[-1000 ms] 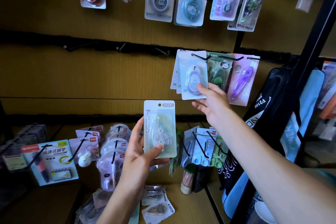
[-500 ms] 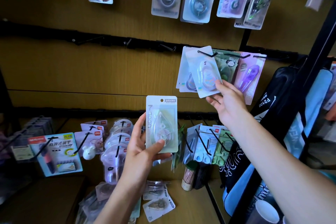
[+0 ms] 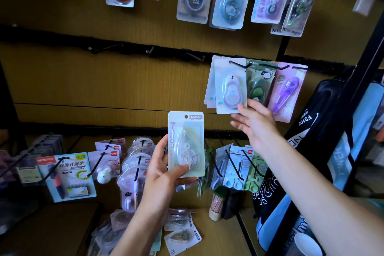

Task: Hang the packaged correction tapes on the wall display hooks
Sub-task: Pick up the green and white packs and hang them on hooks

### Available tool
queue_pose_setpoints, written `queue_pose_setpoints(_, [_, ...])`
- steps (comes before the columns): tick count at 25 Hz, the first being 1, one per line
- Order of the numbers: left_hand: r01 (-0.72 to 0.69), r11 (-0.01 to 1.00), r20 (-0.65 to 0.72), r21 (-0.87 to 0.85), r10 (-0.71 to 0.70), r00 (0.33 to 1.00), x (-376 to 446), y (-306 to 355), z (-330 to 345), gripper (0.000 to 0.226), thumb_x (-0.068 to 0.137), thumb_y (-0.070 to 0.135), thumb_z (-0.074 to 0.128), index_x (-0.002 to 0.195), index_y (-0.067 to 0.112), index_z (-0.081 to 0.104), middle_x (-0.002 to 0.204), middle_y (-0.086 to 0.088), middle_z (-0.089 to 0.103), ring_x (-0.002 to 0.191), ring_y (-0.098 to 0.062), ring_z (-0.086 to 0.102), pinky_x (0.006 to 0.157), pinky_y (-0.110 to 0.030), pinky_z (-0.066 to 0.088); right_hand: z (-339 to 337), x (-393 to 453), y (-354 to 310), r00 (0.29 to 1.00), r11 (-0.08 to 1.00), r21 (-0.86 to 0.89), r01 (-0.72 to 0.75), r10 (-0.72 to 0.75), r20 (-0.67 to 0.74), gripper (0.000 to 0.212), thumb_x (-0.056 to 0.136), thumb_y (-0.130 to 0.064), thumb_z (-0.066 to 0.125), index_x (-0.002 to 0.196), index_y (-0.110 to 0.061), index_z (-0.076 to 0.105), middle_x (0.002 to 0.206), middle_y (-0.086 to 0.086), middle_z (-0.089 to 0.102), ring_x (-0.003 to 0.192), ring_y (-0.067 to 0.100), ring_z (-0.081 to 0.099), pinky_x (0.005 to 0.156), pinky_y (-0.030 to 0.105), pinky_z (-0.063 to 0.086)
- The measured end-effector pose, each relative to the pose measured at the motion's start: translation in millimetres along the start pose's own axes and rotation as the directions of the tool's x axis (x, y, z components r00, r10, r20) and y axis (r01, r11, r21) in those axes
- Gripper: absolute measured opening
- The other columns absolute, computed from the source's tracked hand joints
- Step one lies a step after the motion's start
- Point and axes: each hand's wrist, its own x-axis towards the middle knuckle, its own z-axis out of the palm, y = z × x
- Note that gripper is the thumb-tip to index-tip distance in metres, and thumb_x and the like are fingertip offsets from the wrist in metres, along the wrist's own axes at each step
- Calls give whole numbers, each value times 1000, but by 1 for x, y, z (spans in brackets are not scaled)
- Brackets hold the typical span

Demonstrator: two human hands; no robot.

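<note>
Left-hand grip (image 3: 164, 170): thumb and fingers pinch 1 packaged correction tape (image 3: 186, 144), long axis upright, hang-hole uppermost. Right hand (image 3: 254, 123), fingers extended, touches a hung pack (image 3: 230, 86). A bare hook (image 3: 194, 56) lies just above the held pack.

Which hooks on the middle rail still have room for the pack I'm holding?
The middle rail's hooks left of the pale blue packs hang bare. Right of those, green and purple packs crowd the rail. The left hand holds the pack.
</note>
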Motion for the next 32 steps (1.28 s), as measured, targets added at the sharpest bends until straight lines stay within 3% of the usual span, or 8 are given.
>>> queue_pose_setpoints(7, [-2, 1000, -16, -2, 2, 1000, 0, 0, 2, 70, 86, -18, 54, 134, 34, 51, 115, -2, 72, 92, -32, 74, 61, -36, 60, 9, -2, 2, 998, 999, -8, -52, 52, -33, 40, 91, -6, 65, 130, -8, 56, 119, 16, 66, 87, 22, 64, 71, 35, 57])
queue_pose_setpoints(12, [-3, 1000, -14, -3, 3, 1000, 0, -4, 0, 70, 86, -16, 56, 134, 36, 52, 117, -2, 72, 97, -34, 73, 64, -38, 61, 3, -11, 13, 976, 954, -204, -218, 211, -57, 32, 93, -11, 63, 124, -13, 56, 118, 10, 65, 99, 28, 66, 76, 39, 59])
queue_pose_setpoints(17, [-16, 999, 18, 32, 15, 1000, -1, -14, 8, 64, 86, -12, 60, 129, 35, 55, 118, -7, 72, 101, -37, 71, 81, -54, 59, -6, -59, 32, 916, 948, -234, -215, 278, 289, 25, 94, -30, 62, 109, -9, 64, 100, 8, 72, 77, 23, 69, 66, 36, 56])
queue_pose_setpoints(19, [-23, 999, 43, 41, 22, 999, -2, -19, 17, 58, 88, -10, 60, 128, 33, 57, 120, -8, 71, 103, -39, 70, 84, -56, 57, -14, -75, 39, 891, 950, -283, -132, 238, 385, 24, 92, -28, 65, 108, -10, 67, 102, 5, 74, 83, 21, 71, 68, 34, 56])
queue_pose_setpoints(22, [-16, 999, 46, 45, 13, 999, -5, -22, 30, 44, 91, 3, 58, 126, 29, 60, 118, -7, 73, 98, -35, 72, 75, -47, 59, -29, -89, 50, 902, 963, -263, -54, 160, 401, 20, 89, -19, 70, 109, -15, 69, 104, 4, 76, 97, 21, 72, 83, 38, 58])
queue_pose_setpoints(25, [19, 1000, 22, 21, -20, 1000, -9, -27, 45, 30, 98, 10, 47, 120, 19, 66, 109, -5, 75, 87, -25, 74, 65, -38, 60, -45, -97, 58, 934, 990, -101, -98, 127, 334, 22, 88, -14, 70, 110, -11, 68, 105, 5, 76, 99, 22, 71, 84, 37, 57])
queue_pose_setpoints(28, [25, 996, 4, 83, -25, 1000, -10, -34, 53, 29, 99, 7, 46, 108, 19, 71, 98, -4, 75, 79, -19, 71, 57, -30, 58, -56, -100, 65, 949, 991, 1, -135, 129, 288, 26, 87, -14, 70, 113, -10, 67, 109, 8, 75, 106, 26, 69, 94, 46, 53])
queue_pose_setpoints(32, [22, 989, 8, 149, -24, 1000, -8, -44, 50, 29, 99, 7, 47, 104, 20, 73, 98, -3, 75, 79, -17, 68, 56, -26, 54, -63, -104, 71, 956, 989, 33, -145, 132, 263, 24, 91, -9, 63, 115, -5, 65, 109, 10, 74, 103, 23, 69, 94, 44, 53])
